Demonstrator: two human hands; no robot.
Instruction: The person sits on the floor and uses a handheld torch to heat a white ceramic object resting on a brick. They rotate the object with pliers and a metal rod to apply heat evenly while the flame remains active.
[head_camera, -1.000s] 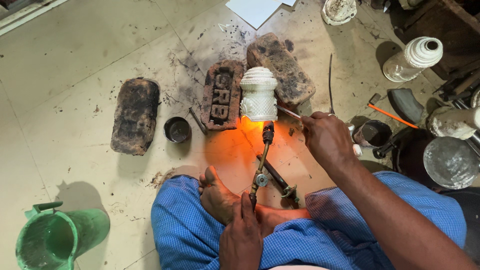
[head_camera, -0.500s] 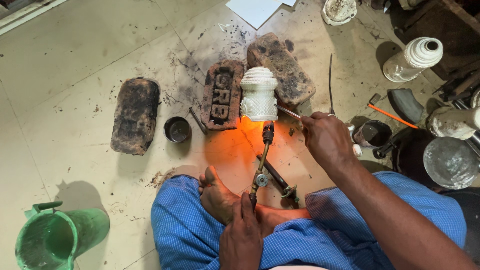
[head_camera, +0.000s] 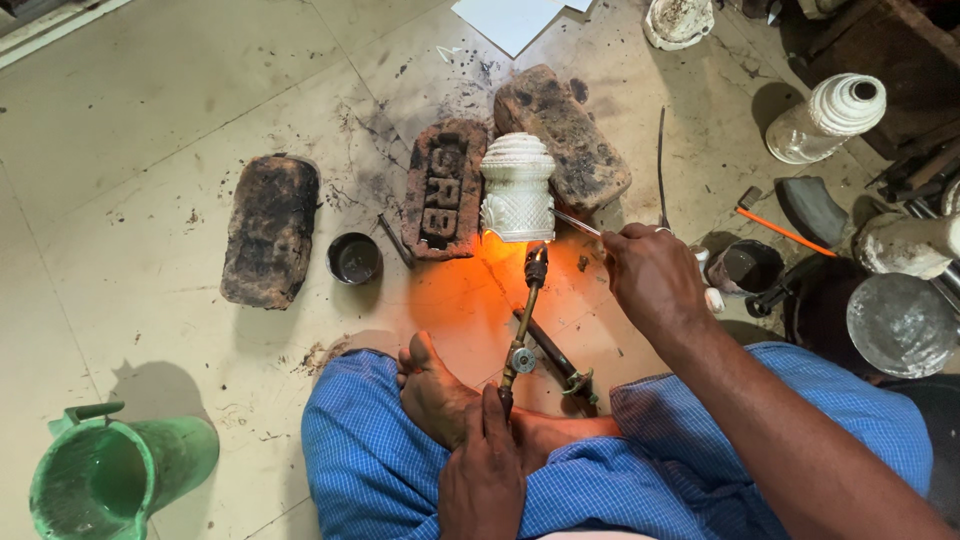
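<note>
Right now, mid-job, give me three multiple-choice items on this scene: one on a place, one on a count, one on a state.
1. Where does the white carved piece stand?
A. beside the green jug
B. between two bricks, ahead of the torch
C. on the lap

2. How many dark bricks lie on the floor?
A. three
B. one
C. five

3. What does the left hand do?
A. hangs free
B. covers the small bowl
C. grips the torch

Key: 1 B, the middle brick and right brick flank it; 2 A, with the left brick; 3 C, fingers wrap its handle while the right hand holds a thin rod.
</note>
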